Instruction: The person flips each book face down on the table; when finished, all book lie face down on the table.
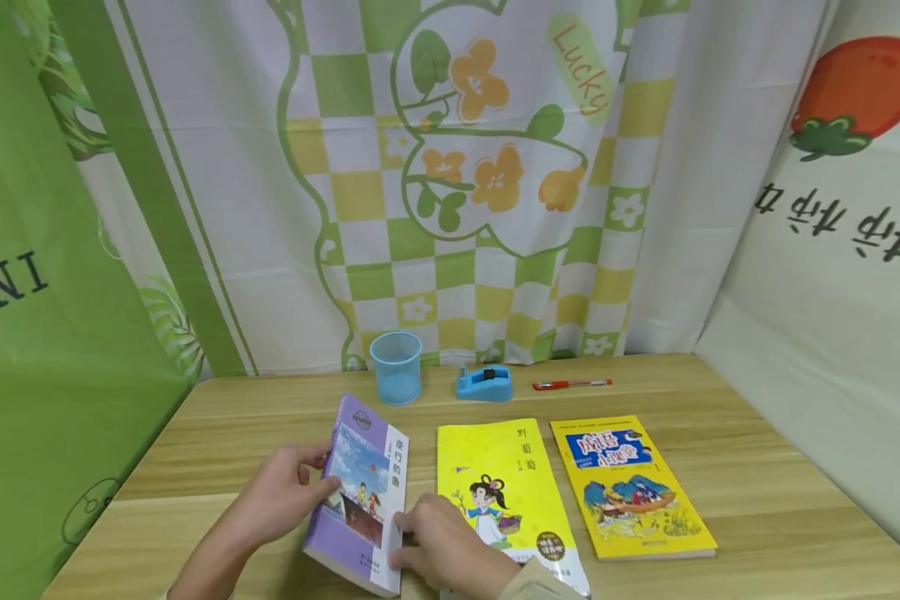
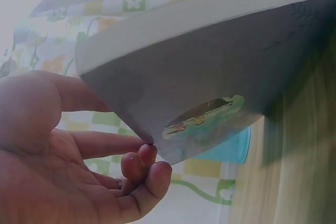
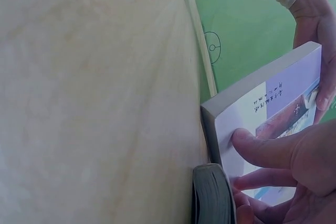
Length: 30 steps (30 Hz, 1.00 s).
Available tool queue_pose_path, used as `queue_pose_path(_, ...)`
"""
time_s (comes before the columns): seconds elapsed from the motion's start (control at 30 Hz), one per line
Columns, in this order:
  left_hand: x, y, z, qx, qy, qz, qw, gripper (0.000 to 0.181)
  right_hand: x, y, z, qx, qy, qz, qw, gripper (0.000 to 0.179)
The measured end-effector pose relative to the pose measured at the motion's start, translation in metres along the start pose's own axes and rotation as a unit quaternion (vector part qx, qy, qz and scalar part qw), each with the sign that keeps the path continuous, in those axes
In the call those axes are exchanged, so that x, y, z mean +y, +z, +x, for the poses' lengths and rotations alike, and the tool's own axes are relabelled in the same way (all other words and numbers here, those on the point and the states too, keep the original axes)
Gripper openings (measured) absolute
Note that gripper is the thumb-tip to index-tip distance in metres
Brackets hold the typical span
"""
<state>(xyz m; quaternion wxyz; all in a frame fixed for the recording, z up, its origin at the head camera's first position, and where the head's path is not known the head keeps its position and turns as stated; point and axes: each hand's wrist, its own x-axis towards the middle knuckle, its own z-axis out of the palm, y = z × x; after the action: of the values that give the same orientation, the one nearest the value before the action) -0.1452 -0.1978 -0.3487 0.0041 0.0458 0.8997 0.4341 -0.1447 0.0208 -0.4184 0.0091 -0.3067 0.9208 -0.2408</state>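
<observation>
1. The right hand (image 1: 446,542) grasps the right edge of the purple book (image 1: 362,492), its thumb on the cover.
2. The left hand (image 1: 277,492) grips the opposite edge, thumb in front; the book is tilted over the wooden table (image 1: 210,442), left side raised.
3. Just right lies the girl-cover yellow book (image 1: 521,492), then the boat-cover yellow book (image 1: 633,492).
4. Beyond stand a blue cup (image 1: 397,372), blue tape dispenser (image 1: 484,383) and red pen (image 1: 572,385).
5. Behind hangs a checkered curtain (image 1: 457,267).

"What does the book (image 1: 366,498) look like?"
"Closed, purple with a white strip, a blue-sky picture and two small figures on its front"
"And its pose?"
"Held tilted over the wooden table (image 1: 157,479), left edge raised, front cover facing upward"
</observation>
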Motion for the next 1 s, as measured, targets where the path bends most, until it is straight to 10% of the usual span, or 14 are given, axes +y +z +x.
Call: queue_pose_path(1.0, 0.0063, 0.0013, -0.0015, -0.014, 0.019, -0.03, 0.9993, 0.058, 0.0025, -0.0053, 0.0051, 0.0, 0.015, 0.048, 0.9987, 0.052)
